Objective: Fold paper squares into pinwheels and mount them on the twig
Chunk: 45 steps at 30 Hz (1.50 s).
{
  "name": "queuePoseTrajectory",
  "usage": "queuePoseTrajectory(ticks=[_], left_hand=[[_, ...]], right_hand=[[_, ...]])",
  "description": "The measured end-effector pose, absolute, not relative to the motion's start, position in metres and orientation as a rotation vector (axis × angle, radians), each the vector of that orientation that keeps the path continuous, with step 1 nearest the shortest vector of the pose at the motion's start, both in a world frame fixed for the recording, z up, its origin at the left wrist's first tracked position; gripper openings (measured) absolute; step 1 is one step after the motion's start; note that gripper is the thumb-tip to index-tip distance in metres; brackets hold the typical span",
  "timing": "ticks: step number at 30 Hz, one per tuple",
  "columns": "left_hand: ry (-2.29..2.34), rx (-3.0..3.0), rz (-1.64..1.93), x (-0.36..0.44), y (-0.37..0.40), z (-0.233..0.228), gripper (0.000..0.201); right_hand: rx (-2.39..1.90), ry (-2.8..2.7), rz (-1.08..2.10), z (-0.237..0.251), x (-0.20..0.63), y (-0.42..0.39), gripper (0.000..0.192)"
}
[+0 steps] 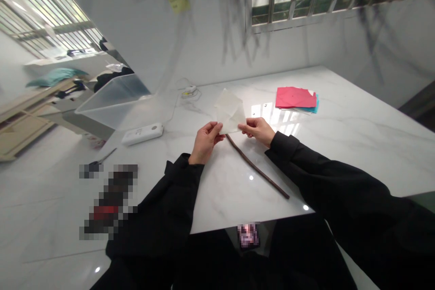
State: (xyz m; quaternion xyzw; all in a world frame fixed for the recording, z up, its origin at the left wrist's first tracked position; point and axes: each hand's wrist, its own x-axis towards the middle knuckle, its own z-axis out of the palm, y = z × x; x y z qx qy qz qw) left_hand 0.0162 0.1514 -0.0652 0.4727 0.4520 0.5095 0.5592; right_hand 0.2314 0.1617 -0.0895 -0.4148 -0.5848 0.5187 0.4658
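Note:
A folded sheet of whitish paper (231,108) is held up between my two hands, above the marble-patterned table (217,195). My left hand (205,139) pinches its lower left corner, thumb on the front. At the lower right edge, my right hand (257,129) grips it between thumb and fingers. A thin dark brown stick (258,170) lies on the table below, slanting from under the paper toward the near right. Its far end is hidden behind the paper and my left hand.
Red and blue paper sheets (295,98) lie stacked at the back right. Leftward are a white oblong device (142,134), a clear plastic bin (115,99), scissors (102,159) partly blurred out, and a pixelated dark object (112,199). A white cable (190,92) lies by the wall.

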Motion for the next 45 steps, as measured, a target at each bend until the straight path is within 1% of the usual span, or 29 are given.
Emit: queuePoseTrajectory(ticks=[7, 9, 13, 16, 18, 20, 24, 25, 28, 30, 32, 36, 38, 45], left_hand=[[0.986, 1.118, 1.340, 0.008, 0.156, -0.061, 0.062], [0.983, 1.135, 1.354, 0.007, 0.157, -0.060, 0.057], [0.992, 1.128, 1.350, 0.007, 0.157, -0.058, 0.036], [0.983, 1.141, 1.332, 0.008, 0.155, -0.056, 0.024], [0.965, 1.130, 1.301, 0.009, 0.153, -0.055, 0.018], [0.950, 1.118, 1.277, 0.009, 0.152, -0.054, 0.017], [1.002, 1.143, 1.231, 0.013, 0.150, -0.056, 0.032], [1.021, 1.150, 1.216, 0.014, 0.149, -0.058, 0.040], [1.035, 1.145, 1.190, 0.016, 0.148, -0.061, 0.074], [1.012, 1.113, 1.174, 0.017, 0.147, -0.062, 0.086], [0.968, 1.093, 1.159, 0.019, 0.147, -0.063, 0.084], [0.910, 1.150, 1.104, 0.022, 0.144, -0.064, 0.062], [0.918, 1.170, 1.087, 0.022, 0.143, -0.064, 0.058], [0.904, 1.279, 1.010, 0.019, 0.142, -0.064, 0.062]], right_hand=[[-0.990, -1.557, 1.444, -0.084, 0.230, 0.157, 0.046], [-0.989, -1.578, 1.462, -0.085, 0.230, 0.157, 0.044], [-0.993, -1.603, 1.464, -0.089, 0.230, 0.158, 0.042], [-0.996, -1.608, 1.462, -0.090, 0.230, 0.158, 0.040], [-1.001, -1.606, 1.465, -0.089, 0.230, 0.158, 0.040], [-1.004, -1.602, 1.466, -0.089, 0.230, 0.158, 0.039], [-1.007, -1.618, 1.449, -0.089, 0.230, 0.157, 0.039], [-1.006, -1.629, 1.445, -0.090, 0.229, 0.157, 0.040], [-0.999, -1.654, 1.435, -0.090, 0.229, 0.156, 0.041], [-0.996, -1.661, 1.430, -0.090, 0.229, 0.156, 0.042], [-0.994, -1.668, 1.430, -0.090, 0.229, 0.157, 0.043], [-0.984, -1.687, 1.449, -0.090, 0.228, 0.157, 0.046], [-0.976, -1.686, 1.462, -0.089, 0.228, 0.156, 0.048], [-0.925, -1.538, 1.379, -0.084, 0.225, 0.154, 0.058]])
